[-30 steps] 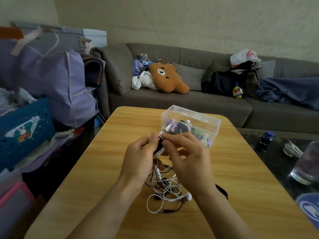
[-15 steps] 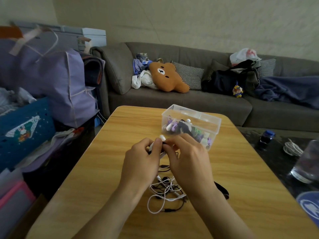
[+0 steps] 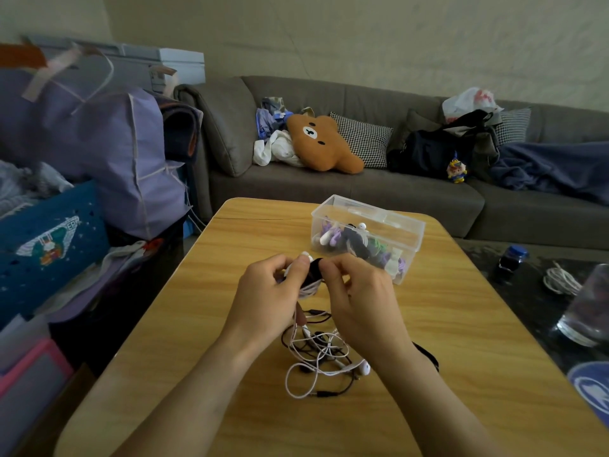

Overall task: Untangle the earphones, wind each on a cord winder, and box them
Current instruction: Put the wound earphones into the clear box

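My left hand (image 3: 267,295) and my right hand (image 3: 357,295) meet above the wooden table (image 3: 204,324), both pinching a black cord winder (image 3: 313,271) with white earphone cord wrapped on it; a white earbud (image 3: 305,256) sticks up by my left fingers. White cord hangs from the winder down to a tangle of white and black earphones (image 3: 318,357) lying on the table between my wrists. Behind my hands stands an open clear plastic box (image 3: 408,230) holding wound earphones in white, purple, black and green.
A black strap (image 3: 426,352) lies by my right wrist. Right of the table, a dark surface carries a glass (image 3: 590,311), a coiled white cable (image 3: 560,280) and a blue-capped bottle (image 3: 512,257). A grey sofa (image 3: 362,199) stands behind; bags and boxes (image 3: 82,153) crowd the left.
Both hands have kept turning the winder, which now shows black between my fingers. The tangle below has shifted slightly as cord is drawn up.
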